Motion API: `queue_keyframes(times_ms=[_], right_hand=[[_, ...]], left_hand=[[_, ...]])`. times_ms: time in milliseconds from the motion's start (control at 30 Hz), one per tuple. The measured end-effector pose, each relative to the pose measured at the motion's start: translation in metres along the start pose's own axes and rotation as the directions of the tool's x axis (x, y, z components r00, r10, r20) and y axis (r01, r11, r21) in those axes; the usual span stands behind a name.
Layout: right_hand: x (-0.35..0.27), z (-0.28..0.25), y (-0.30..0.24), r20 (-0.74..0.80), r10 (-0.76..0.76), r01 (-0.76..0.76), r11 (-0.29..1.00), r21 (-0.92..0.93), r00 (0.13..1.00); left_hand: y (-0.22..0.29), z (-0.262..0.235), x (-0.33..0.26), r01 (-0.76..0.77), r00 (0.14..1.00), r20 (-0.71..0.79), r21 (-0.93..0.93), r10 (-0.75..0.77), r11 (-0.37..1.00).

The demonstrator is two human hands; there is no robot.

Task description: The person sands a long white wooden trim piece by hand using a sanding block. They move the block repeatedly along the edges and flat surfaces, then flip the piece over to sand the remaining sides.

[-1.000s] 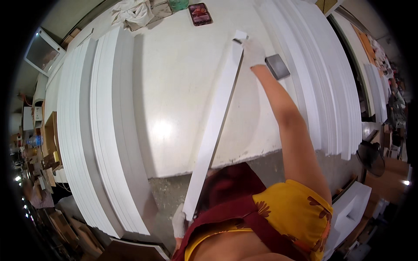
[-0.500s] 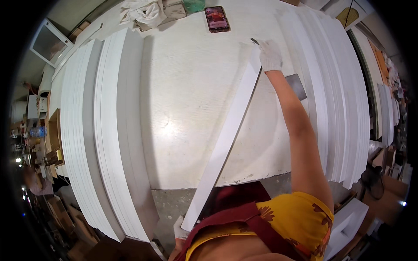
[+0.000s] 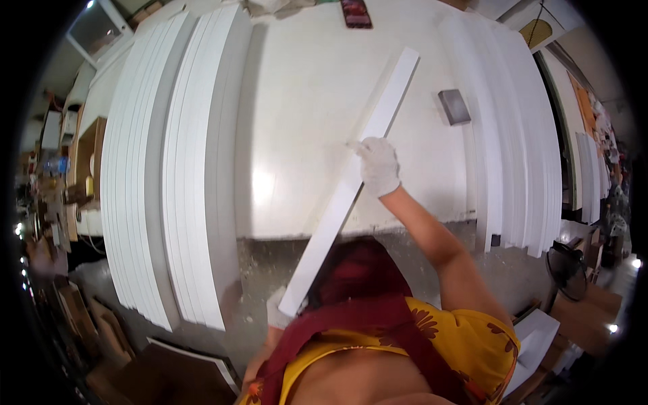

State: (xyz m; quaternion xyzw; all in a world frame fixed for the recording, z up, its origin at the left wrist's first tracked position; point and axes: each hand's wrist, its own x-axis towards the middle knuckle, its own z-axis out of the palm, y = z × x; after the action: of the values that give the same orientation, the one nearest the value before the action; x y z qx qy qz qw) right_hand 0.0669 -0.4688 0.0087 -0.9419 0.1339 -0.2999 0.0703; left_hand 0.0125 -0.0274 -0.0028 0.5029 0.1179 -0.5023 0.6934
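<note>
A long narrow white board (image 3: pixel 331 223) lies slantwise, its far part over the white tabletop and its near end off the front edge by my body. My gloved left hand (image 3: pixel 277 309) is closed on that near end, partly hidden by the board and my apron. Across the board's middle sits my gloved right hand (image 3: pixel 379 166), fingers bent over its face and reaching past the left edge. The fingertips are blurred, and whatever they hold is hidden. A dark grey block (image 3: pixel 453 106) rests on the table to the right of the board.
Rows of white boards on edge (image 3: pixel 192 162) stand along the table's left side, with another row (image 3: pixel 516 142) on the right. A phone (image 3: pixel 356 13) lies at the far edge. Below right are a fan (image 3: pixel 567 270) and cardboard (image 3: pixel 587 307).
My right hand has slid from the board's far end back toward me to its middle. A small dark piece at its fingertips no longer shows. My left hand keeps the near end; the view has shifted.
</note>
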Motion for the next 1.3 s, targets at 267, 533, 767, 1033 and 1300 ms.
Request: queue_keyframes(times_ms=[267,533,767,1033,1300], right_hand=[[-0.118,-0.058,-0.195,0.188,-0.188,0.1,0.911,0.4,0.964],[-0.137,-0.064,-0.197,0.289,-0.391,0.27,0.884,0.381,0.874],[-0.134,-0.042,-0.167,0.098,-0.221,0.206,0.968,0.14,0.97],[-0.176,-0.09,-0.25,0.364,-0.504,0.159,0.727,0.668,0.783],[-0.145,-0.066,-0.199,0.177,-0.23,0.151,0.914,0.376,0.957]], left_hand=[[0.008,0.013,0.01,0.145,0.976,0.218,-0.577,-0.02,0.804],[-0.013,0.016,0.017,0.197,0.888,0.387,-0.81,0.251,0.553],[-0.022,0.029,0.033,0.256,0.87,0.412,-0.847,0.27,0.467],[-0.029,0.023,0.036,0.323,0.8,0.471,-0.86,0.372,0.395],[-0.024,0.028,0.034,0.234,0.864,0.402,-0.853,0.302,0.467]])
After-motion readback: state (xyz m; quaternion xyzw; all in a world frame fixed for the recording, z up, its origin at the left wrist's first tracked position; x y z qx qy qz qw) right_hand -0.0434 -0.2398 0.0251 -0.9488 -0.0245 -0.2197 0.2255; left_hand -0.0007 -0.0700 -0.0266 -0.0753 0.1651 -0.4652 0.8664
